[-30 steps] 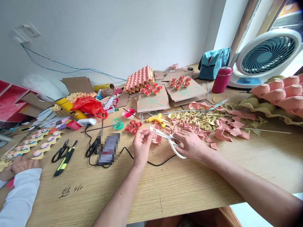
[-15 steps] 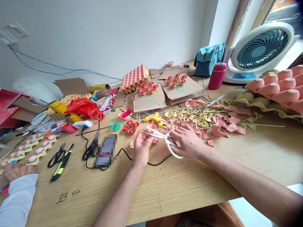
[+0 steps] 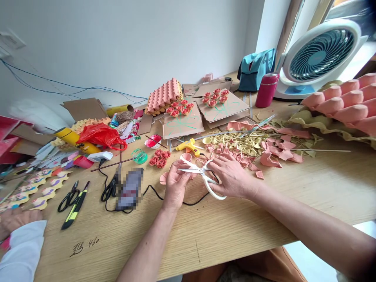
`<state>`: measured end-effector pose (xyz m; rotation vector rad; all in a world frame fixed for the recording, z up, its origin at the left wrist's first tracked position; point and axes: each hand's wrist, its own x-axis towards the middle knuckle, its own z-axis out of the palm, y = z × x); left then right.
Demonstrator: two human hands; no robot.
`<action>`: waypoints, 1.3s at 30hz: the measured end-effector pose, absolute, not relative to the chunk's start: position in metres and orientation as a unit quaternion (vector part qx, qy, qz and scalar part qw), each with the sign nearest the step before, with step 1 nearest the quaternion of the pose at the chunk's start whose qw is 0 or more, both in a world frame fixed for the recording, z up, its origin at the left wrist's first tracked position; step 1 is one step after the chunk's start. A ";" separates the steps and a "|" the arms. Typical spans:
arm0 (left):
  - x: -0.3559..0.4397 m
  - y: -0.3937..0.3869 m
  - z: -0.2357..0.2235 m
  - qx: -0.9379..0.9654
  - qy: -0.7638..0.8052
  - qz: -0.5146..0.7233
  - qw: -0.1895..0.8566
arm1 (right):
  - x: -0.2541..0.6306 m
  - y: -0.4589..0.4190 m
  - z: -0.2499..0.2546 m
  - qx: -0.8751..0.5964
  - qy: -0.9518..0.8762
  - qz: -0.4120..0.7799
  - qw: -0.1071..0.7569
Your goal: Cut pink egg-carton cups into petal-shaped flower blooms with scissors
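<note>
Wooden table (image 3: 241, 223): white scissors (image 3: 201, 170), 2 blades parted, are clamped in the right hand (image 3: 229, 178), tips at the curled left hand (image 3: 174, 182), whose grip cannot be told; careful cutting keeps fingertips clear.

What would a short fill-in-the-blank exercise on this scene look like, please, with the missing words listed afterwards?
1. The person's right hand holds a pair of white-handled ____.
2. The glue gun lying on the table is mainly ____ in color.
3. The cluster of red flowers beside the green ring numbers ____.
4. The pink bottle stands between the blue bag and the ____.

Missing words: scissors; yellow; four; fan.
</note>
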<state>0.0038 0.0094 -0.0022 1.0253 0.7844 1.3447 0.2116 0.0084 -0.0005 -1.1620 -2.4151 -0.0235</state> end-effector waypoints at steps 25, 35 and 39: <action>-0.003 0.008 -0.001 0.487 0.305 0.562 0.594 | 0.212 0.005 0.005 -0.360 -0.887 0.033 0.289; -0.010 0.011 0.003 0.535 0.335 0.559 0.538 | 0.212 0.003 0.009 -0.344 -0.890 0.047 0.296; -0.013 0.011 0.009 0.566 0.338 0.556 0.506 | 0.213 0.002 0.011 -0.339 -0.892 0.049 0.294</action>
